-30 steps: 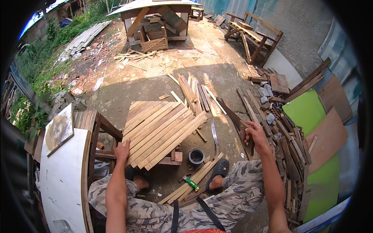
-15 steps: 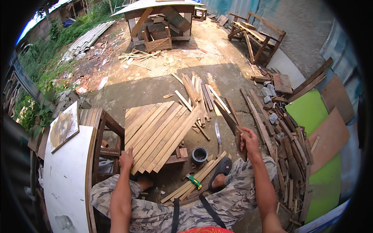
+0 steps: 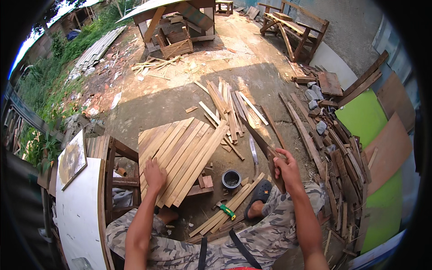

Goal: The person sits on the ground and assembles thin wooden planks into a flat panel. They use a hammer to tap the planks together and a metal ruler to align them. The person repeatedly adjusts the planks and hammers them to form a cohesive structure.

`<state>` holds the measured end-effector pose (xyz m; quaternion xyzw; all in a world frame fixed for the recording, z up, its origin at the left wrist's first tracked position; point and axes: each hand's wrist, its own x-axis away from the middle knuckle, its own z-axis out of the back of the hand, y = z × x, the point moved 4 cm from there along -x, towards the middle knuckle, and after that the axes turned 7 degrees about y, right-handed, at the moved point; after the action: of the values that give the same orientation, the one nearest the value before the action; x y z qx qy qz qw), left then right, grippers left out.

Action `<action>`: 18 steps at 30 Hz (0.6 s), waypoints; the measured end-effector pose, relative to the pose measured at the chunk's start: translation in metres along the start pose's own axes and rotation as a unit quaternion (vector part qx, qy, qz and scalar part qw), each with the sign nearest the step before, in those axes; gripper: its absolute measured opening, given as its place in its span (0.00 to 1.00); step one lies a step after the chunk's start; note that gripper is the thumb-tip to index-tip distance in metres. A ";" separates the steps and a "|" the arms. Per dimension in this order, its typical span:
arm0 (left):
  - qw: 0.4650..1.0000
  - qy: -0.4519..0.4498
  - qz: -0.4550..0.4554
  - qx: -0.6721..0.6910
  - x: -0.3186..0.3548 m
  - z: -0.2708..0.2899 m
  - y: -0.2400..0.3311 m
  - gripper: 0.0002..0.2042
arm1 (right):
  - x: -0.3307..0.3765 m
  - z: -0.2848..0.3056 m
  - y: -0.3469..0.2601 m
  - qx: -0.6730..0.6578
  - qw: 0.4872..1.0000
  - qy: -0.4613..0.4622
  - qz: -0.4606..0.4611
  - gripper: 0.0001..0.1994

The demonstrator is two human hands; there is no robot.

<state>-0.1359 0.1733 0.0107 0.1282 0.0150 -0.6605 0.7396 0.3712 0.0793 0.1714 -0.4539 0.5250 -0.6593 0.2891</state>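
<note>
A panel of pale wooden slats nailed side by side (image 3: pixel 182 153) rests tilted on a low wooden support (image 3: pixel 201 185). My left hand (image 3: pixel 155 173) lies on the panel's near left part, fingers stretched out. In my right hand (image 3: pixel 288 171) is a handsaw (image 3: pixel 259 138), gripped by its handle, with the dark blade pointing forward and left. The blade is apart from the panel's right edge. Between my feet and the panel stand a dark bucket (image 3: pixel 231 178) and a hammer with a green and yellow handle (image 3: pixel 224 210). Beyond the bucket lies a machete (image 3: pixel 254 150).
Loose wooden strips (image 3: pixel 229 108) lie ahead on the concrete. Scrap wood (image 3: pixel 339 175) is heaped along the right. At left stands a wooden frame (image 3: pixel 126 180) beside a white board (image 3: pixel 81 211). Farther off are a wooden bench (image 3: pixel 297 33) and a roofed table (image 3: pixel 175 22).
My left hand has moved from the panel's left edge onto its top. The handsaw has tilted slightly, still in my right hand. The view has shifted a little.
</note>
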 end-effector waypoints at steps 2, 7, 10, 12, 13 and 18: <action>0.994 -0.031 -0.082 0.065 -0.035 -0.012 0.044 0.28 | 0.003 0.000 -0.006 0.029 1.000 0.002 -0.002 0.22; 0.970 -0.020 -0.205 0.127 -0.135 -0.033 0.141 0.20 | 0.003 0.004 -0.023 0.089 0.995 0.026 0.029 0.22; 0.963 -0.042 -0.234 0.125 -0.193 -0.051 0.177 0.18 | -0.002 0.013 -0.027 0.098 0.994 0.045 0.013 0.21; 0.962 -0.097 -0.236 0.096 -0.221 -0.067 0.188 0.20 | -0.008 0.020 -0.028 0.117 0.992 0.054 0.004 0.21; 0.953 -0.131 -0.258 0.095 -0.226 -0.077 0.193 0.21 | -0.011 0.024 -0.028 0.129 0.990 0.056 -0.007 0.21; 0.940 -0.183 -0.268 0.103 -0.241 -0.100 0.207 0.29 | -0.019 0.033 -0.030 0.150 0.985 0.081 -0.029 0.21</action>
<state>0.0517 0.4482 -0.0044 0.0716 -0.1545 -0.8445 0.5078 0.4116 0.0898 0.1958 -0.3660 0.4283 -0.7732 0.2912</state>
